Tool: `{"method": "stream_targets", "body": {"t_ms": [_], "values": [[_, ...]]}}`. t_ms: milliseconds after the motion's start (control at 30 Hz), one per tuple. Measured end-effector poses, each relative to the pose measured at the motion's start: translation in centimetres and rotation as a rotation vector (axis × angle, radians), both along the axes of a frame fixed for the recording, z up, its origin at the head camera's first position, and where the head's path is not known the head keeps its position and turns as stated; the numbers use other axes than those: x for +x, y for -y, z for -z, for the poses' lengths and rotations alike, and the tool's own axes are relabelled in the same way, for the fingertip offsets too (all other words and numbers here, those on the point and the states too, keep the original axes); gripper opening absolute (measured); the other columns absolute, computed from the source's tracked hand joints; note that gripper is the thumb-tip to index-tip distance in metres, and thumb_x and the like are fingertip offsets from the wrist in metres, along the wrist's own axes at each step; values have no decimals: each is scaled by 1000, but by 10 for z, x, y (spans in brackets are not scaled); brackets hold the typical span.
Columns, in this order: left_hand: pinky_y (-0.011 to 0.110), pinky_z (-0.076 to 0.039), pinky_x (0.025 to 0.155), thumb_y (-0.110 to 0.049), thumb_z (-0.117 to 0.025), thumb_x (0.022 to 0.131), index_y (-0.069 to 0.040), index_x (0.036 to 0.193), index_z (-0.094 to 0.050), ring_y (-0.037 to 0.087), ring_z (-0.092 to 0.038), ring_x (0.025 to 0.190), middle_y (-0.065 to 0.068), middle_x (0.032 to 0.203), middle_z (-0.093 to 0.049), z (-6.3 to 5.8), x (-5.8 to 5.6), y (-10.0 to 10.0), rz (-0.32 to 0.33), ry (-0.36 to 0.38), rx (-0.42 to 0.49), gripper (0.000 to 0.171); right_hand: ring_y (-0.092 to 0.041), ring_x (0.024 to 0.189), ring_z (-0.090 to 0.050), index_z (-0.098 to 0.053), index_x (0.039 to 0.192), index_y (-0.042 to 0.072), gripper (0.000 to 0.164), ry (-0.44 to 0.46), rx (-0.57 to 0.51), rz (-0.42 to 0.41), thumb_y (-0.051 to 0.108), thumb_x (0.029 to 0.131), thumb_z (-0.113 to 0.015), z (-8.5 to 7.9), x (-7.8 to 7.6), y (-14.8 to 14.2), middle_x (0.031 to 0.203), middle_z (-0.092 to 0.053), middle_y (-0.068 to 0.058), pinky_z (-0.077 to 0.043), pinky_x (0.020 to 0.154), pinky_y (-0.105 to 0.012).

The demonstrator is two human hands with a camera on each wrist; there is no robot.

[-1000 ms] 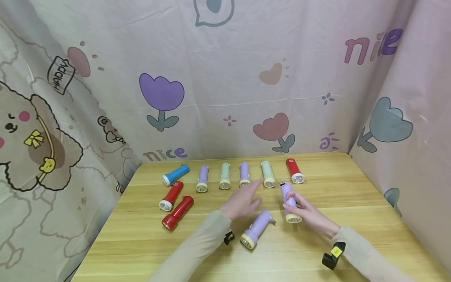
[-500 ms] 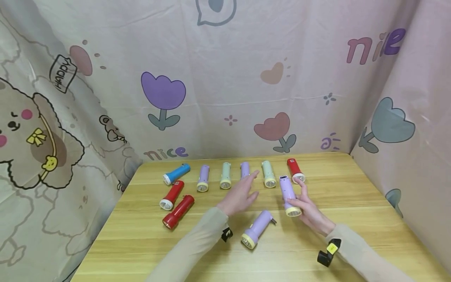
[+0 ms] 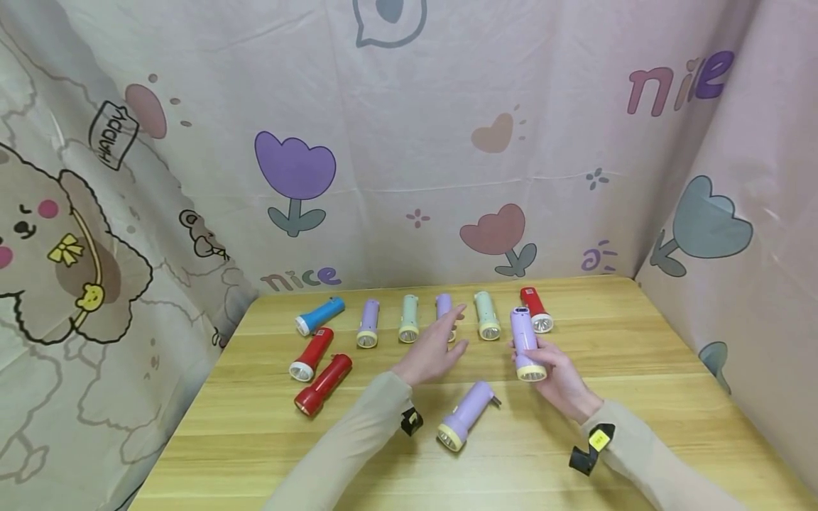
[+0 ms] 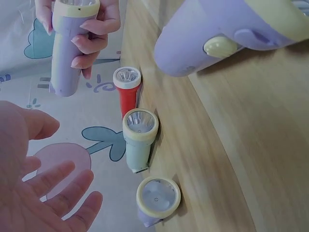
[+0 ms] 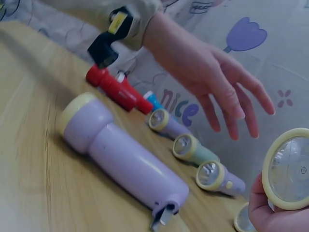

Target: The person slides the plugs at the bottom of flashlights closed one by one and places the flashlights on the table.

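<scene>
My right hand (image 3: 562,382) grips a lilac flashlight (image 3: 524,339) with a cream lens rim, held above the table with its lens end toward me. In the left wrist view its lower body (image 4: 65,63) shows between the thumb and curled fingers. My left hand (image 3: 429,351) hovers with fingers extended and holds nothing; in the head view it partly covers a lilac flashlight (image 3: 444,304) of the back row. Nearer me lies another lilac flashlight (image 3: 469,411), with metal plug prongs (image 5: 165,216) folded out at its tail, seen in the right wrist view.
Along the back of the wooden table (image 3: 255,454) lie a blue flashlight (image 3: 322,315), a lilac one (image 3: 368,323), mint ones (image 3: 409,318) (image 3: 487,315) and a red one (image 3: 535,309). Two more red flashlights (image 3: 313,353) (image 3: 324,383) lie at the left. A printed curtain (image 3: 383,142) hangs behind.
My right hand has raised the lilac flashlight and moved it slightly away from me. The left hand has shifted a little left, its fingers reaching higher in view. The resting flashlights keep their places.
</scene>
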State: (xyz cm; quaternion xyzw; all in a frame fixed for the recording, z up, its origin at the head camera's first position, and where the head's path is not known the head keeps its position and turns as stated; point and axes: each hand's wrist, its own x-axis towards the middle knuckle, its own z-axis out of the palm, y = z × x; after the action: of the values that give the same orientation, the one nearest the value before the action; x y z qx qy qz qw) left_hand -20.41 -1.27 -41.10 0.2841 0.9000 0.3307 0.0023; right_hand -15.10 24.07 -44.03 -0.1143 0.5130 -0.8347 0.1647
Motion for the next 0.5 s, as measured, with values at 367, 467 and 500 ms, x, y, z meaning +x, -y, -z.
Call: {"method": "stream_targets", "body": {"t_ms": [367,467,500], "values": [[45,-53,107,-21,-57,102,-15,159,-26,33,-59,129,14,152,-50,0,-2,-1,-14,91,97,65,-10,102,-55,-4,148,14,46,216,-179,59,30,111,-27,-8,-3,10,118,-54,0,-52,93,-21],[45,-52,108,-21,-55,103,-12,158,-29,33,-59,129,15,150,-52,-2,-2,-3,-17,142,164,62,-8,97,-56,-9,146,16,46,225,-150,76,38,111,-28,-10,-4,15,113,-54,0,-53,90,-20],[44,-52,109,-22,-54,103,-12,158,-30,32,-59,128,14,149,-53,-3,-2,-3,-21,164,190,60,-8,95,-57,-11,146,17,45,217,-127,83,39,110,-28,-10,-4,17,111,-54,1,-53,90,-20]]}}
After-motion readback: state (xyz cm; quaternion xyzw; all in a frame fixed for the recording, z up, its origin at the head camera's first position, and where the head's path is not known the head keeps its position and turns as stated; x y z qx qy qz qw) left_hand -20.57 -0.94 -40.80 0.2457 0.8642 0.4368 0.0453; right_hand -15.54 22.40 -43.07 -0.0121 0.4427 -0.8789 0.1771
